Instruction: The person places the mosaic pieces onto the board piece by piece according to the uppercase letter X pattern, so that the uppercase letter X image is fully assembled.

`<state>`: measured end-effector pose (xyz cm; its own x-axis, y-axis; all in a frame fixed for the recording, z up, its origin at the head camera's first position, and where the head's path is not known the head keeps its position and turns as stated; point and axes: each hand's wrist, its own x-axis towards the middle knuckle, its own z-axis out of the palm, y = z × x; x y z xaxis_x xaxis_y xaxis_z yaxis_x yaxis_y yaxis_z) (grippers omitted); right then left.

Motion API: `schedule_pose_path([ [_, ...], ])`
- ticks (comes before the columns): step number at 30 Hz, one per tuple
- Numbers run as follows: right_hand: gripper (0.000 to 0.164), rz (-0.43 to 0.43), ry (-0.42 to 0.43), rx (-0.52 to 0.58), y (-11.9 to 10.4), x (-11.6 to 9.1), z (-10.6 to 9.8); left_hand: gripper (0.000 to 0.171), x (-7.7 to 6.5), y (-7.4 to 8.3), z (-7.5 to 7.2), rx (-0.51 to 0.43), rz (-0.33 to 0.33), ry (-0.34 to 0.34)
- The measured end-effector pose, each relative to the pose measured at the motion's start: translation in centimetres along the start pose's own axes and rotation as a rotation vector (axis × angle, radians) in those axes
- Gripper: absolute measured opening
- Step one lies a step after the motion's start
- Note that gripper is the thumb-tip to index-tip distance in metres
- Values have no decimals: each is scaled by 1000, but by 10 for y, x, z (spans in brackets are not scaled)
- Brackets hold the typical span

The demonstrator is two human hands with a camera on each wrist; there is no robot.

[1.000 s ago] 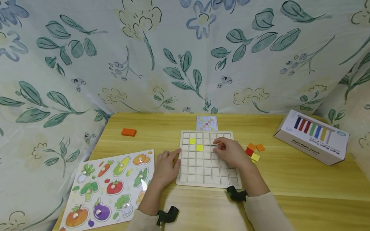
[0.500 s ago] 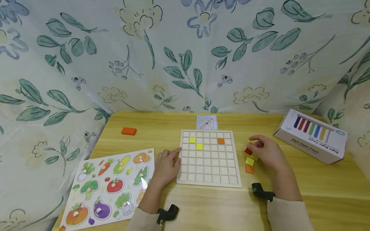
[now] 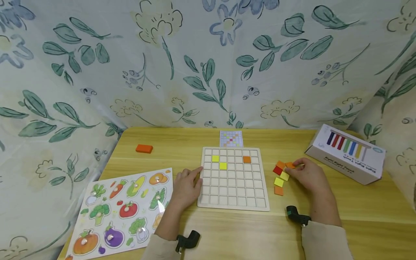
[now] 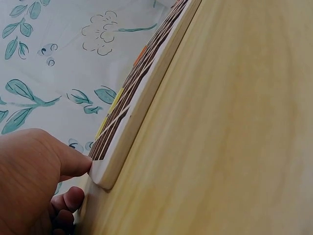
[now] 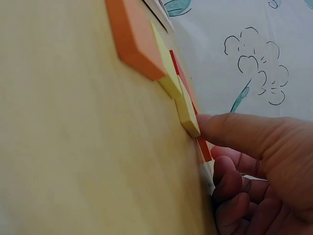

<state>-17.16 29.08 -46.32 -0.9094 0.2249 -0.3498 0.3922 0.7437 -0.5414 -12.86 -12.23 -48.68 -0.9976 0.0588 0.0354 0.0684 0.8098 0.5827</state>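
Note:
A wooden grid board [image 3: 233,208] lies in the middle of the table, with two yellow tiles [image 3: 215,158] and one orange tile [image 3: 247,159] in its squares. My left hand [image 3: 186,188] touches the board's left edge; the left wrist view shows the thumb against its corner. To the right of the board, my right hand [image 3: 308,177] has thumb and index finger around a loose orange tile [image 3: 290,165]. Close to those fingers lie a red tile [image 3: 277,170], yellow tiles [image 3: 278,181] and more orange tiles [image 3: 278,190]. In the right wrist view, the thumb partly overlaps the held tile.
Behind the board lies a small card [image 3: 231,138] printed with a coloured grid. A vegetable puzzle board [image 3: 125,236] is at the left, partly behind the left forearm. An orange block [image 3: 144,148] lies further back, and a white box [image 3: 346,153] stands at the right.
My right hand has moved right from the board to the loose tiles, and an orange tile now shows in the board's upper right. The left hand has stayed in place.

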Motion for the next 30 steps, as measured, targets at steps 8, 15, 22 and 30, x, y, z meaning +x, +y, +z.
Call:
schedule_pose_path([
  [8,56,-26,-12,4,3,2,-3,44,0,-1,0,-8,6,1],
  [15,52,-28,-5,0,4,1,-5,44,0,-1,1,-3,-3,-2],
  [22,49,-65,-2,-43,3,1,-6,44,1,-2,1,2,-8,-6],
  [30,51,-83,-17,-32,4,1,-7,43,1,-2,1,7,0,-4],
])
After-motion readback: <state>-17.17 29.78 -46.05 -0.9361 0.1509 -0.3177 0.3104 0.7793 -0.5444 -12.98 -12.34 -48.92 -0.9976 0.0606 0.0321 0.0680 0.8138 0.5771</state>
